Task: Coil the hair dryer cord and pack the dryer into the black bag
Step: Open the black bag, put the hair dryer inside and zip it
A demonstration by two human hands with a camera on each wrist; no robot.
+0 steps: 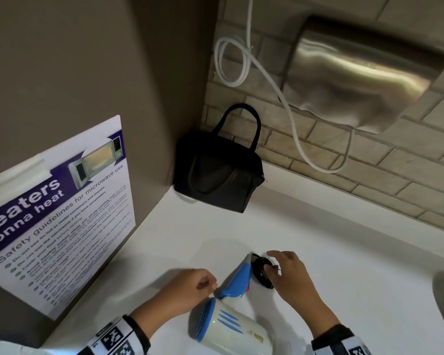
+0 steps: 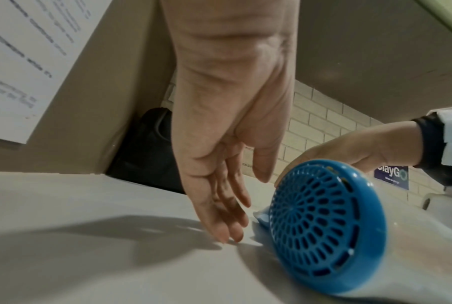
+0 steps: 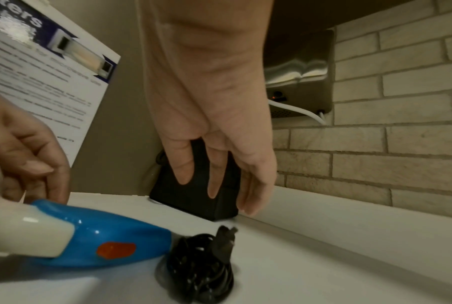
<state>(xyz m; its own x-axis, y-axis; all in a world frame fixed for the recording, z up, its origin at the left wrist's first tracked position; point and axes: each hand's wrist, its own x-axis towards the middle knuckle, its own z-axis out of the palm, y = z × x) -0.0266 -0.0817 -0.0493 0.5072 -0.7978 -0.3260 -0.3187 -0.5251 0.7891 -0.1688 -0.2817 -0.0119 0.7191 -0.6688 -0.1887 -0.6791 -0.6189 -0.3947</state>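
The left hand [image 1: 190, 285] hovers low over the white table [image 1: 344, 252], just left of the blue handle [image 1: 237, 280] of the cream-and-blue plastic hair dryer [image 1: 231, 326]. Its fingers [image 2: 219, 205] hang straight and relaxed, pointing down at the table surface; this grip is loose and holds nothing. In the head view the fingertips lie close to the handle base, and contact cannot be confirmed.

The hair dryer lies on its side on the table near the front edge, blue round intake grille [image 2: 323, 224] facing left, handle pointing away from the person. An orange switch [image 3: 116, 250] shows on the handle.

The coiled black cord [image 1: 263, 274], plug [image 3: 223, 240] uppermost, lies on the table at the handle's far end. The right hand [image 1: 290, 275] is poised over the coil, fingers [image 3: 214, 174] spread and extended downward; this grip is also relaxed and empty in the wrist view, though the head view leaves fingertip contact with the coil unclear.

The black fabric bag with loop handles [image 1: 218, 172] stands in the rear corner of the table, well apart from the dryer. Its opening and contents cannot be made out. The dryer's nozzle end is cut off at the frame edge.
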